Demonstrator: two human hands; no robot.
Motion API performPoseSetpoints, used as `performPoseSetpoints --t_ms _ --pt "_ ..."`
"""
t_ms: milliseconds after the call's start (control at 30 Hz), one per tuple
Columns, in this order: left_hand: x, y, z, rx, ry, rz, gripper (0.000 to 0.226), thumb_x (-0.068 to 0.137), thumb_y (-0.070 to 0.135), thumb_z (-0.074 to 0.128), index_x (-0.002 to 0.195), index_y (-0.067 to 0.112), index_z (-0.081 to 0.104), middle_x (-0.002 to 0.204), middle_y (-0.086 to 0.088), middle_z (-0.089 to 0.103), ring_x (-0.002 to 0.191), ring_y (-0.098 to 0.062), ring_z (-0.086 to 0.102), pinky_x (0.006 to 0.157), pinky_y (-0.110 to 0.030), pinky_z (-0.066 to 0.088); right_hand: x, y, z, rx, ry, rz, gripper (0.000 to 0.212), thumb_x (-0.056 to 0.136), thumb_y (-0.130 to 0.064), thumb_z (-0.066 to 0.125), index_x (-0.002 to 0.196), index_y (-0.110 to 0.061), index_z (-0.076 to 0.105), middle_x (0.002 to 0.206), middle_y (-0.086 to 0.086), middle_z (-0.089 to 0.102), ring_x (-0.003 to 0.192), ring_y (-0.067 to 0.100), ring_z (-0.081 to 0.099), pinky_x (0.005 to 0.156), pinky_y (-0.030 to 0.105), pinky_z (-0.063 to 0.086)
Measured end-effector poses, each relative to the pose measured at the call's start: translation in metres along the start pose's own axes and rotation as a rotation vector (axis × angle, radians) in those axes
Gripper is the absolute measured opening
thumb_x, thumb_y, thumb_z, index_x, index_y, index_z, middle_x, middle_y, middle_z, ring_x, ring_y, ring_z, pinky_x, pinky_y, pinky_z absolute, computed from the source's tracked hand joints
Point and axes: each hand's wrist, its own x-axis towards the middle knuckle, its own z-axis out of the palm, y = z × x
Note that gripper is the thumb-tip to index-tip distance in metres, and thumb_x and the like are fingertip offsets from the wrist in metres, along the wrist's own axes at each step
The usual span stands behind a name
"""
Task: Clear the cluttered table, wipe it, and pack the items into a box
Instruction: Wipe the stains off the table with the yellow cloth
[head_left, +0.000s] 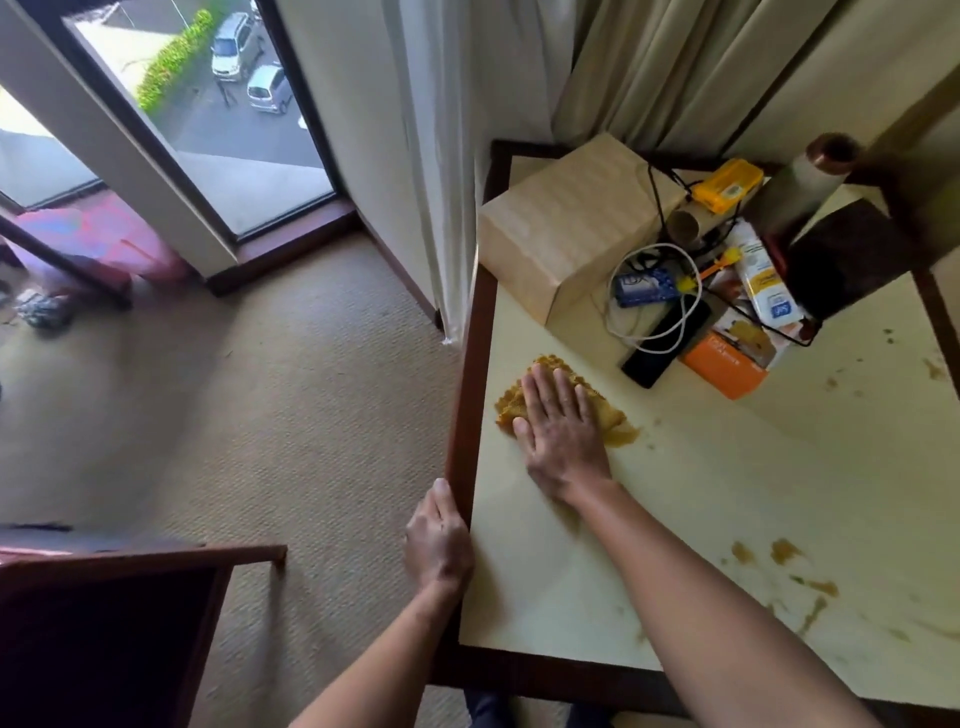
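My right hand (558, 426) lies flat with straight fingers on a yellow cloth (618, 423), pressing it onto the cream tabletop near the left edge. My left hand (439, 540) rests on the table's dark wooden left rim (462, 415), its fingers over the outer side. A closed cardboard box (566, 228) stands at the table's far left corner. Beside it is a pile: a blue soap pack (644, 288), a white cable (649, 332), a black phone (667, 343), an orange box (727, 366), a white lotion bottle (761, 275) and a yellow case (727, 184).
Brown stains (784, 551) mark the tabletop at the right. A grey bottle with a brown cap (808, 182) and a dark block (852, 254) stand at the far right. Curtains (441, 156) hang behind the table. A dark chair (104, 623) stands on the carpet at lower left.
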Motion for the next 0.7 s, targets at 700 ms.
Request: performPoseSetpoints --t_ms 700 --pt "0.002 0.006 0.003 0.010 -0.041 -0.028 0.060 0.109 0.053 0.021 0.145 0.022 0.058 0.138 -0.015 0.065 0.128 -0.038 0.058 0.106 -0.044 0.041 -0.113 -0.006 0.019 0.096 -0.018 0.111 0.073 0.104 -0.049 0.017 0.161 -0.010 -0.006 0.170 0.009 -0.016 0.156 0.023 -0.020 0.127 0.048 -0.004"
